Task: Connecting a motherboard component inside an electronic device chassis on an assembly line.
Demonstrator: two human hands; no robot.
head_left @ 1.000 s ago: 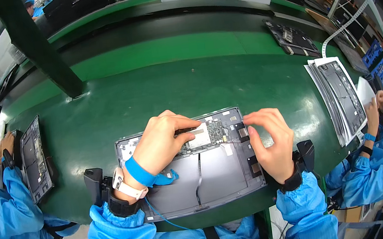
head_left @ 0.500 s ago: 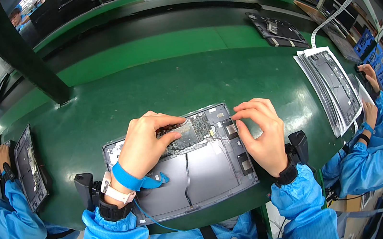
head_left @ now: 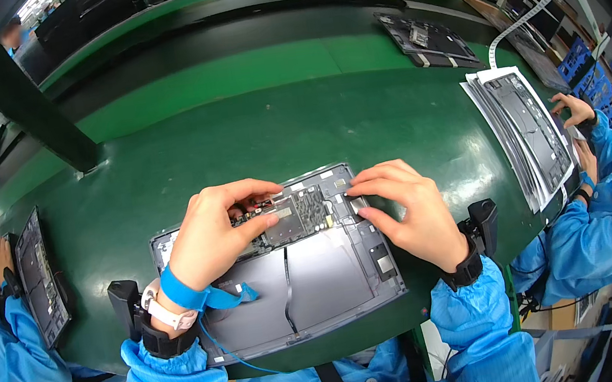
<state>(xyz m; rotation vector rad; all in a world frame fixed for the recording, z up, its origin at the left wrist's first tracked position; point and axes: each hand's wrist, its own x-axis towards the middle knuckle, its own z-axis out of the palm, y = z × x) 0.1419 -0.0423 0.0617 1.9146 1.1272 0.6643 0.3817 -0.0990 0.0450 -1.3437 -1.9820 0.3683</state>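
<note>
A grey laptop case (head_left: 252, 306) lies with its inside up on the bench before me. Across its far half sits a circuit board (head_left: 287, 224), dark with metal shields. My left hand (head_left: 214, 230) grips the board's left part, thumb on the near side and forefinger on the far side; its other fingers are curled and partly hidden. Over the case's far right corner is my right hand (head_left: 413, 208), thumb and forefinger apart beside a small silver-faced part. A dark flat cable (head_left: 288, 290) runs down the case's middle. A blue wrist strap (head_left: 183, 288) circles my left wrist.
Right of me lies a stack of papers (head_left: 500, 138) with a laptop part on top. Another opened laptop part (head_left: 429, 39) rests at the back right. People work on both sides, the left one by an upright laptop case (head_left: 43, 280). A dark post (head_left: 40, 110) rises at left.
My right hand has moved from beside the case's right edge in over its far right corner. My left hand stays on the circuit board. The whole view has shifted slightly.
</note>
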